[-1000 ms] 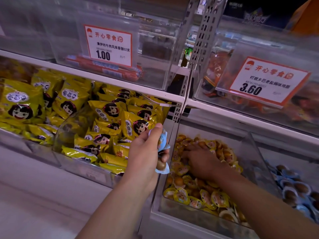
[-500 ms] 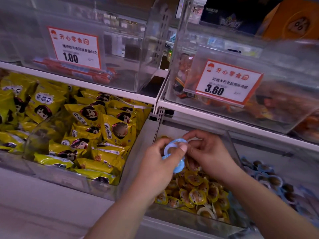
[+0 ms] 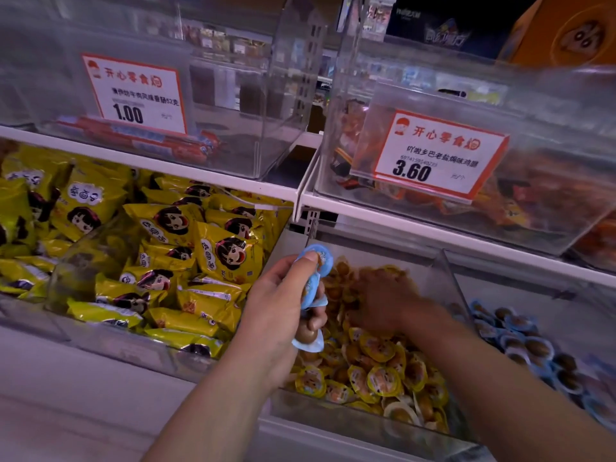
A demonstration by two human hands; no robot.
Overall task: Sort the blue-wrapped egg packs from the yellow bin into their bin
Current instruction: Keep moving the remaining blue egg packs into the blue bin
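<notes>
1. Half a second ago both hands met over the yellow bin (image 3: 448, 285), the right passing a blue pack to the left. Now they have parted. I read that as a handover done and a fresh search begun.
2. Left hand (image 3: 283, 315): fingers and thumb curled round a small stack of blue-wrapped egg packs (image 3: 311, 288), thumb pressed on the top one, a brown egg showing at the bottom of the stack. Held up over the near-left corner of the bin, clear of the heap.
3. Right hand (image 3: 383, 298): back down in the yellow-wrapped egg packs (image 3: 376, 365), palm down, blurred. I cannot tell how far its fingers are spread or whether it has hold of anything.
4. Task meaning: the blue packs are gathered, not yet delivered. Their own bin, with its blue packs (image 3: 520, 341), lies to the right of the right hand, past the clear divider (image 3: 446, 288).
5. Edges: that divider stands just beside the right wrist, so any carry across has to go over its top edge. The white shelf rail (image 3: 433, 228) and the upper clear bin with the 3.60 price tag (image 3: 436, 155) hang above, so the room to lift is low.
6. Left of the left hand: yellow snack bags (image 3: 186, 248) behind their own clear front. No business there.
7. Open room: toward me, over the bin's front lip, looks the freest path.
</notes>
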